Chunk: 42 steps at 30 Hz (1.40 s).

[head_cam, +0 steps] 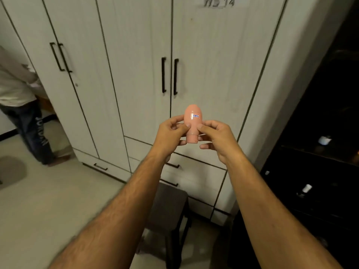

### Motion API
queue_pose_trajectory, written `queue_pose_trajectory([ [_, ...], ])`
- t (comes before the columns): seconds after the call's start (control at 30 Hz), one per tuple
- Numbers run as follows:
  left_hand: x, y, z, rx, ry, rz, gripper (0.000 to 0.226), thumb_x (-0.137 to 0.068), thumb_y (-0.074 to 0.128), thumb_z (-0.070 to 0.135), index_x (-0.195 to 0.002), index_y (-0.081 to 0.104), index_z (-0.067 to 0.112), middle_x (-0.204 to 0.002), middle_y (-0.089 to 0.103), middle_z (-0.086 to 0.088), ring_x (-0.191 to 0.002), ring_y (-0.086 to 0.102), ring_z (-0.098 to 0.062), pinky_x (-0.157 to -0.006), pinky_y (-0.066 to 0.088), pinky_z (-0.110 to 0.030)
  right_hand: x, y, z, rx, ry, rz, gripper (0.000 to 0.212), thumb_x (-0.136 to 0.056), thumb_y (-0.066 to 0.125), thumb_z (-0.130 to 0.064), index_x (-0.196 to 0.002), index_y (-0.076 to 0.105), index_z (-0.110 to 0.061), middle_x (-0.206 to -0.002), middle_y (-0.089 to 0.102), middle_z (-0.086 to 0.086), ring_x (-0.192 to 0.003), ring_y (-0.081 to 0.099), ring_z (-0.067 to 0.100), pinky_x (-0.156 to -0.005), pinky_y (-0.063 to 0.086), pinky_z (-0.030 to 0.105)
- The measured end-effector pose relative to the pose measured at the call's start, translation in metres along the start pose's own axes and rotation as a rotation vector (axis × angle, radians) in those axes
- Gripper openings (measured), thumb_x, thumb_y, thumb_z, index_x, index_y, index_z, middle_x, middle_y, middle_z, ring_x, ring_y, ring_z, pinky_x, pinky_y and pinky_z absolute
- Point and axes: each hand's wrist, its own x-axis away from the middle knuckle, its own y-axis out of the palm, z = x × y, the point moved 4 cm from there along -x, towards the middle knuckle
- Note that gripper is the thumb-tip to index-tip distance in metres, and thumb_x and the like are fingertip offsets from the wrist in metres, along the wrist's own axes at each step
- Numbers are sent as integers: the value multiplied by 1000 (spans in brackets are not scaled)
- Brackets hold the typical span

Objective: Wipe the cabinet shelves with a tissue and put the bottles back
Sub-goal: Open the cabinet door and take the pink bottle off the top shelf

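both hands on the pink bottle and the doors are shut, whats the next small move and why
Probably pass the pink bottle fully into one hand and reach the freed one for a black door handle. Left hand and right hand both pinch the bottle, cap down, in front of the cabinet, whose doors are closed, so no shelf can be reached yet.

A pale tiled floor [48, 200] runs along the foot of a tall white cabinet [136, 55] with closed doors and black handles. A small dark stool [169, 206] stands on the floor just in front of the cabinet's lower drawers. At far left, another person [29, 123] stands on the floor.
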Motion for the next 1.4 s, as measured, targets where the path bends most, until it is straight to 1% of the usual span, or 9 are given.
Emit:
queue_pose_trajectory([
  [0.17, 2, -39, -69, -12, -167, 48, 35, -96, 59, 12, -131, 57, 12, -81, 73, 8, -77, 73, -8, -57, 55, -20, -14, 43, 74, 15, 155, -72, 10, -93, 63, -22, -99, 68, -17, -88, 74, 1, -73, 72, 12, -57, 56, 26],
  [0.33, -10, -64, -139, -18, -322, 57, 37, -97, 57, 12, -134, 55, 13, -96, 75, -4, -86, 73, -15, -65, 59, -26, -39, 73, 147, -1, 325, -150, 18, -92, 64, -24, -108, 67, -16, -96, 75, 4, -82, 74, 19, -61, 54, 29],
  [0.5, -39, -81, -222, -77, -473, 110, 39, -96, 58, 13, -135, 54, 11, -82, 73, -2, -87, 73, -23, -68, 61, -36, -78, 92, 232, 21, 469, -180, 20, -91, 66, -24, -109, 67, -15, -96, 74, 4, -80, 73, 18, -62, 58, 30],
  [0.63, -36, -86, -257, -61, -519, 134, 36, -96, 59, 14, -132, 59, 11, -99, 73, -10, -88, 73, -25, -71, 60, -36, -76, 96, 267, -3, 517, -167, 10, -89, 67, -22, -98, 69, -17, -84, 76, 1, -75, 73, 17, -59, 57, 31],
  [0.77, -40, -98, -327, -67, -623, 141, 27, -95, 59, 9, -122, 65, 11, -99, 74, -6, -85, 73, -19, -64, 59, -27, -82, 109, 342, 23, 648, -158, 16, -87, 69, -25, -102, 69, -17, -91, 75, 4, -79, 74, 18, -55, 54, 26],
  [0.9, -53, -109, -392, -146, -702, 123, 29, -94, 61, 13, -124, 63, 13, -102, 72, 0, -87, 72, -14, -73, 61, -32, -94, 123, 405, 26, 748, -102, 14, -88, 69, -25, -102, 67, -21, -94, 73, 2, -78, 72, 15, -52, 52, 22],
  [1.07, -79, -121, -478, -183, -798, 116, 29, -94, 63, 17, -123, 62, 16, -107, 69, 2, -90, 71, -13, -77, 61, -35, -118, 136, 478, 28, 837, -8, 7, -88, 69, -23, -91, 64, -27, -90, 72, -1, -73, 71, 10, -48, 51, 21],
  [1.23, -90, -129, -554, -190, -880, 52, 30, -93, 63, 14, -123, 62, 13, -112, 68, -3, -96, 70, -17, -82, 60, -39, -129, 145, 546, 57, 902, 44, 13, -91, 66, -21, -103, 63, -22, -93, 70, -2, -79, 69, 11, -55, 54, 26],
  [1.4, -91, -135, -623, -226, -931, -19, 31, -94, 60, 10, -125, 61, 13, -115, 66, -3, -95, 68, -13, -81, 60, -33, -129, 151, 609, 90, 968, 65, 22, -93, 64, -21, -115, 61, -18, -103, 68, 2, -90, 68, 18, -64, 56, 31],
])
